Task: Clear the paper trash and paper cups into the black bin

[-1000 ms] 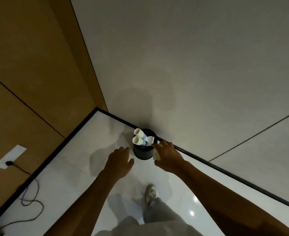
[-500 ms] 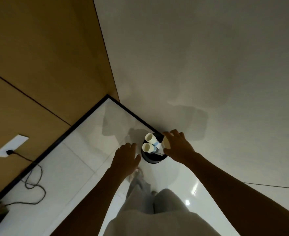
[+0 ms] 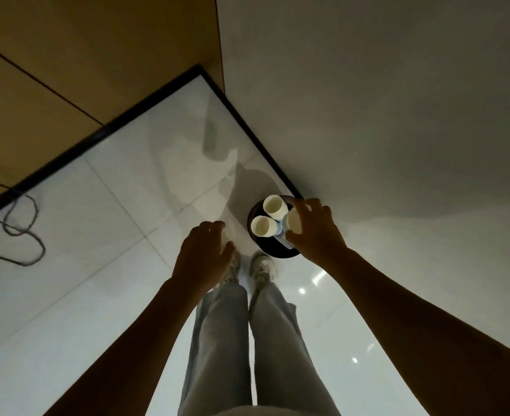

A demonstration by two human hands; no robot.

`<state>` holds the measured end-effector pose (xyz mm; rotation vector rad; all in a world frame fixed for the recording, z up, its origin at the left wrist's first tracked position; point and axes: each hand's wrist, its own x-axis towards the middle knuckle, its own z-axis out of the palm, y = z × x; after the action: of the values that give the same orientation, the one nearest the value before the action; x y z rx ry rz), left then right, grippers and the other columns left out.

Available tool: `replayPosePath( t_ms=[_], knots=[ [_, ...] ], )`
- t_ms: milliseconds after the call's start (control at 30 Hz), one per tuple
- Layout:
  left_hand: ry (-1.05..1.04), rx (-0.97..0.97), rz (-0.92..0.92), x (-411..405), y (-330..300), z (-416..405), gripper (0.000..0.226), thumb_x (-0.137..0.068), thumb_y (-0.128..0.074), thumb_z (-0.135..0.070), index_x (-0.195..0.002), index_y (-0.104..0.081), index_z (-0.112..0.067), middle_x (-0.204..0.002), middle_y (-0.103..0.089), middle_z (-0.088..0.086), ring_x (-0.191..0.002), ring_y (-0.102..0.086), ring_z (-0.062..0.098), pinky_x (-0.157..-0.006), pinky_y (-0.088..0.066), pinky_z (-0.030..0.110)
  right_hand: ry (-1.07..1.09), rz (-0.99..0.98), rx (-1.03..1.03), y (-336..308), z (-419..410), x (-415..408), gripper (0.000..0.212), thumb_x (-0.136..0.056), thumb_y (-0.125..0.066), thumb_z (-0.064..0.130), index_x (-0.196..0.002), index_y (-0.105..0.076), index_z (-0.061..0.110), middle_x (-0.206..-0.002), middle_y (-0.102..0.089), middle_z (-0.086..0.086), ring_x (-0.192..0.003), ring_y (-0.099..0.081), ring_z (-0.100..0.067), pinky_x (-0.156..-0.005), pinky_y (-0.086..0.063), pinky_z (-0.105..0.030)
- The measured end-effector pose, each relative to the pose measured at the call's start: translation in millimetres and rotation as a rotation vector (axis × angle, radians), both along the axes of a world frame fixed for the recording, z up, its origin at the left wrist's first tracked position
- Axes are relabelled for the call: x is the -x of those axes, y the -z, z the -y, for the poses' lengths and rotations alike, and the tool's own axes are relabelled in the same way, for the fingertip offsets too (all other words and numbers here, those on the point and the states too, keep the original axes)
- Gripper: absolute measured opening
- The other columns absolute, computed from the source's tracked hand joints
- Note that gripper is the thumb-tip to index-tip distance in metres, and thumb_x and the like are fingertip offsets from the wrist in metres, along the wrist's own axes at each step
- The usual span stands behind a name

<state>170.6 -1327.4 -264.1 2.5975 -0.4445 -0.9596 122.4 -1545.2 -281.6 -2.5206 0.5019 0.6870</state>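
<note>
Fingers (image 3: 322, 211) curl round smooth cylindrical paper cup (image 3: 294, 222) over round black bin (image 3: 255, 213).

Dim overall, with small glare spots on the glossy floor (image 3: 301, 291), soft shadows near the wall corner, wide-angle bending at edges.

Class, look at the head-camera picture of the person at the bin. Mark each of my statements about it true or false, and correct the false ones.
1. The round black bin stands on the tiled floor by the wall. True.
2. Two white paper cups stick up out of the bin, mouths toward the camera. True.
3. The left hand grips a paper cup. False: it hangs open beside the bin, holding nothing.
4. The right hand is over the bin, fingers round a pale cup. True.
5. The dark cable lies coiled inside the bin. False: it lies on the floor far left.
</note>
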Motion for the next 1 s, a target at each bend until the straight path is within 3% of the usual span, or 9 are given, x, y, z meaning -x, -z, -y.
replayPosePath(
  t_ms=[333, 500, 767, 1000],
  knots=[
    [-0.171, -0.008, -0.112, 13.8, 151.5, -10.7, 0.047, -0.097, -0.046, -0.036, -0.138, -0.040, -0.015, -0.137, -0.047, 0.003, -0.126, -0.042, 0.017, -0.098, -0.036, 0.023, -0.326, -0.107, 0.043, 184.2, -30.4, -33.7, 0.068, -0.089, -0.060, 0.035, -0.146, -0.024, 0.025, -0.145, -0.031, -0.012, -0.133, -0.032, -0.037, -0.096, -0.046, -0.044],
    [-0.230, -0.014, -0.149, 18.5, 200.5, -16.8, 0.047, -0.097, -0.046, -0.037, -0.138, -0.039, -0.016, -0.141, -0.044, 0.001, -0.129, -0.039, 0.016, -0.098, -0.036, 0.023, -0.596, -0.195, 0.154, 246.2, -41.9, -39.8, 0.065, -0.090, -0.056, 0.035, -0.145, -0.024, 0.020, -0.140, -0.037, -0.016, -0.129, -0.037, -0.036, -0.100, -0.042, -0.044],
    [-0.272, -0.027, -0.206, 31.8, 235.9, -23.6, 0.050, -0.095, -0.045, -0.041, -0.139, -0.039, -0.016, -0.140, -0.044, 0.001, -0.126, -0.042, 0.015, -0.099, -0.039, 0.024, -0.798, -0.218, 0.306, 289.3, -44.1, -21.5, 0.064, -0.089, -0.063, 0.038, -0.142, -0.032, 0.020, -0.142, -0.041, -0.012, -0.133, -0.036, -0.032, -0.105, -0.040, -0.041],
    [-0.248, -0.033, -0.210, 33.0, 230.1, -24.7, 0.049, -0.095, -0.045, -0.040, -0.138, -0.039, -0.017, -0.140, -0.044, 0.001, -0.127, -0.041, 0.016, -0.097, -0.038, 0.022, -0.722, -0.225, 0.238, 276.9, -38.6, -12.7, 0.069, -0.088, -0.065, 0.033, -0.145, -0.027, 0.024, -0.153, -0.026, -0.011, -0.137, -0.030, -0.033, -0.106, -0.037, -0.043]
  ],
)
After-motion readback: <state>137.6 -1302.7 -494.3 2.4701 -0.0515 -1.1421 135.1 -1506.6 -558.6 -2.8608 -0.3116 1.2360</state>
